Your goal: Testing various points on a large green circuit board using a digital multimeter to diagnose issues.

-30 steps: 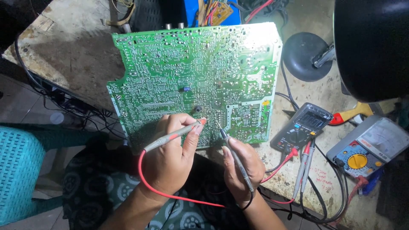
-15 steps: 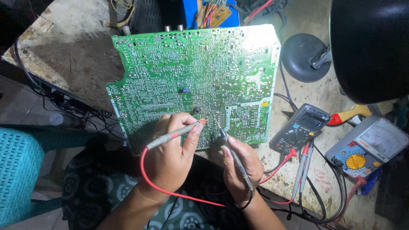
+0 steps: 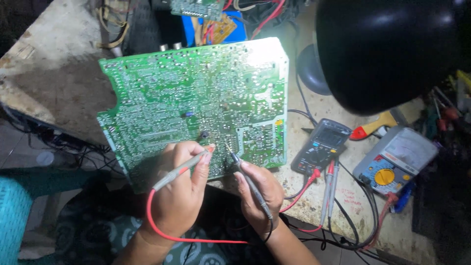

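A large green circuit board (image 3: 196, 103) lies solder side up on the worn workbench. My left hand (image 3: 179, 194) grips a grey probe with a red lead (image 3: 184, 167), its tip on the board's near edge. My right hand (image 3: 257, 194) holds a black probe (image 3: 250, 181), tip touching the board just right of the other. Both leads run to a dark digital multimeter (image 3: 321, 145) at the right.
A black lamp shade (image 3: 392, 49) hangs over the right side, its round base (image 3: 311, 71) behind the board. An analogue meter (image 3: 395, 157) and a red-handled tool (image 3: 375, 127) lie at right. Wires and small boards crowd the back. A teal chair (image 3: 12, 216) stands at left.
The view has shifted slightly. Both hands keep their probes on about the same spots of the board.
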